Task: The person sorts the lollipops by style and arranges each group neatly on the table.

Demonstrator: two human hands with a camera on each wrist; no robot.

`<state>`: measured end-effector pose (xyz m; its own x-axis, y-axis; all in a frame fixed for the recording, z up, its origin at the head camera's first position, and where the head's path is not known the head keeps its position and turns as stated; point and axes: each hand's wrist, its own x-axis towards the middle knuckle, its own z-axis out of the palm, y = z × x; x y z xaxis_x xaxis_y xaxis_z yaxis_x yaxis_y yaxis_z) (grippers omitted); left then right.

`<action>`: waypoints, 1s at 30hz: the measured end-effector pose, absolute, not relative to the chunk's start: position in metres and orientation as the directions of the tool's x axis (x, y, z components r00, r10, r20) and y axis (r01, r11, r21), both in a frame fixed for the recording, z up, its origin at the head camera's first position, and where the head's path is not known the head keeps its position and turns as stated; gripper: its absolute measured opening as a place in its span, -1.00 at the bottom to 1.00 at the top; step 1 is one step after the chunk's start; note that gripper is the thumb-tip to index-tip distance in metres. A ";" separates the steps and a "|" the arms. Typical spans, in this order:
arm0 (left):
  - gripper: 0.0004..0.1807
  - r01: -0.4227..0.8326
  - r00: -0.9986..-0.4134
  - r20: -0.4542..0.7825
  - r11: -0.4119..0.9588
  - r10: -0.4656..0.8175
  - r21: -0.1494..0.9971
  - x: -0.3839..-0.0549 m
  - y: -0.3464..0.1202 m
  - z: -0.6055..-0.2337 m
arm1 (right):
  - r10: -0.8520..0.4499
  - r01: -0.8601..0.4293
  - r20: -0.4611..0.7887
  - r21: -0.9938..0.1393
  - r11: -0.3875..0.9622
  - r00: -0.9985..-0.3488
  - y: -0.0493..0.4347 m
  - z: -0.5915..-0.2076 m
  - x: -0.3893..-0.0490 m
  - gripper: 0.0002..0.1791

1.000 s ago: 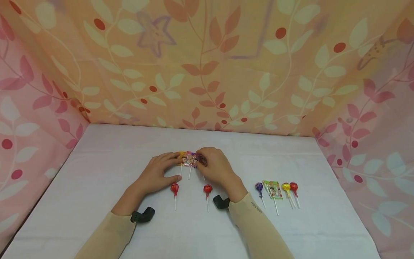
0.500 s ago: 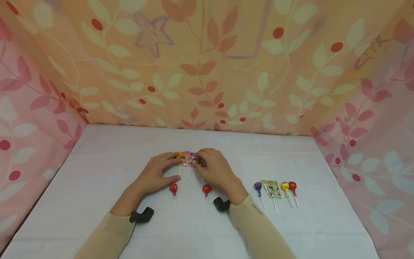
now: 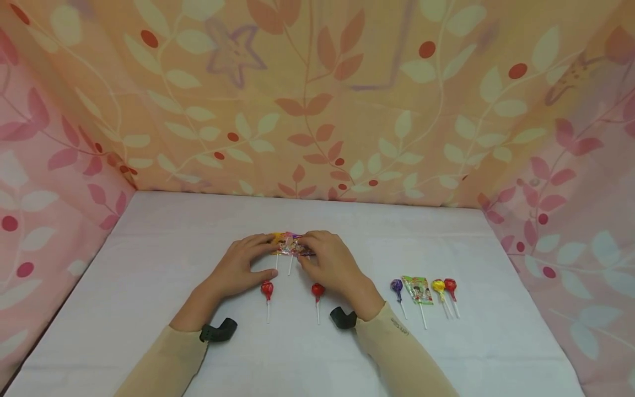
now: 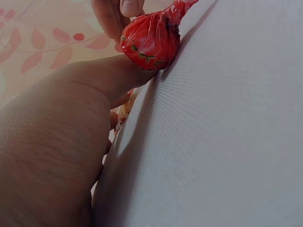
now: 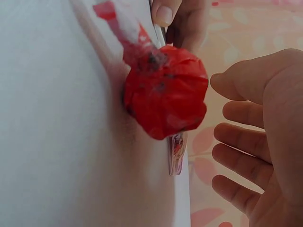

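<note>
Two red lollipops (image 3: 267, 289), round heads under crinkled, twist-necked wrap (image 4: 150, 42), lie on the white-clothed bench (image 3: 278, 364); just beyond, white sticks (image 3: 290, 266) protruding, sits a row of glossy, flat printed packets (image 3: 288, 243) (what's inside too small to tell). Left grip (image 3: 243, 264) loosely spread, fingers at the row's left end; right grip (image 3: 329, 263) also spread, fingers parted, by its right end.

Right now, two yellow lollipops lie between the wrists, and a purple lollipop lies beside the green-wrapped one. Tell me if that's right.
Wrong colour: the head view shows that pair's left lollipop and right lollipop are red, not yellow. The rest stands.
</note>
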<state>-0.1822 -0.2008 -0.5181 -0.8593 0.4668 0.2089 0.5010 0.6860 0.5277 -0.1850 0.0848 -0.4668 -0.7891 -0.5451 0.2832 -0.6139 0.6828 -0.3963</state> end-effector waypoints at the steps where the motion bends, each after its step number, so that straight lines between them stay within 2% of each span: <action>1: -0.27 0.498 -0.861 0.206 0.686 0.466 0.530 -0.182 -0.201 -0.518 | -0.549 -0.619 0.287 -0.393 0.680 -0.785 0.085 -0.466 -0.184 -0.55; 30: -0.28 0.491 -0.864 0.201 0.688 0.461 0.535 -0.181 -0.199 -0.516 | -0.586 -0.680 0.345 -0.334 0.653 -0.733 0.093 -0.460 -0.170 -0.60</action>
